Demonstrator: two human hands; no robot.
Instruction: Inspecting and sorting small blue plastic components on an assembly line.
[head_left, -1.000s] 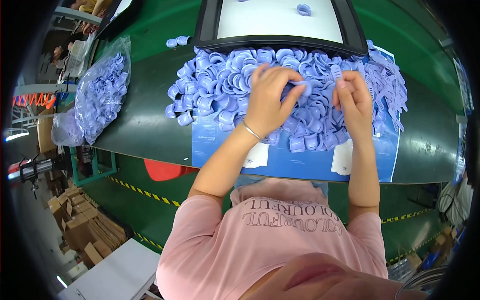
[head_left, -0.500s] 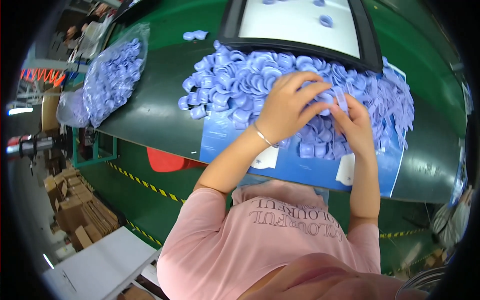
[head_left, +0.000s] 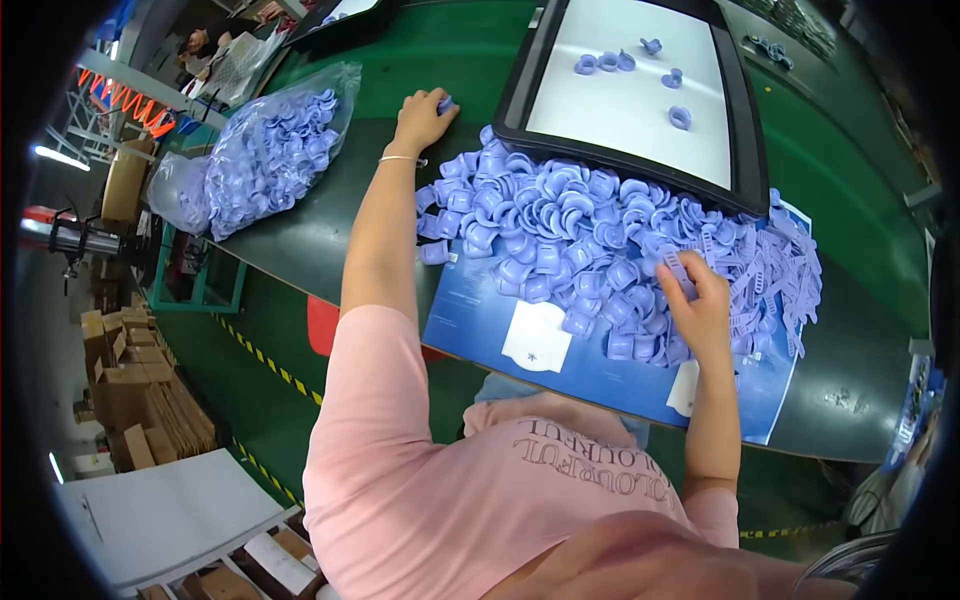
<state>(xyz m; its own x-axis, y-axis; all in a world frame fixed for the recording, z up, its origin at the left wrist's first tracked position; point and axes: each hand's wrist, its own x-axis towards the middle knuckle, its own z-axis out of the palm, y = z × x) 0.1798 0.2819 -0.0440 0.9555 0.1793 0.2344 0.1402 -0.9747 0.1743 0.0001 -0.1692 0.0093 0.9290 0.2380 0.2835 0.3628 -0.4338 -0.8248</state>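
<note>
My left hand [head_left: 424, 122] is stretched to the far left of the table, fingers curled around a small purple curved plastic piece [head_left: 445, 103] that is partly hidden. In my right hand [head_left: 703, 303], a flat purple slotted strap [head_left: 681, 275] is pinched between thumb and fingers. It is held just above a large heap of purple curved plastic pieces [head_left: 560, 210]. More purple slotted straps [head_left: 775, 270] lie piled to the right of that heap. Under both piles is a blue printed sheet [head_left: 470, 310] with white patches.
Behind the heap stands a black-rimmed tray [head_left: 630, 172] with a white surface bearing several purple ring-shaped pieces [head_left: 680, 118]. A clear bag [head_left: 275, 160] of purple pieces lies at the left table edge. A red stool [head_left: 322, 325] is below the table's front edge.
My left hand has left the heap and reached far left, onto the purple pieces lying there. My right hand stays over the heap with the strap. The view has shifted, showing more of the tray.
</note>
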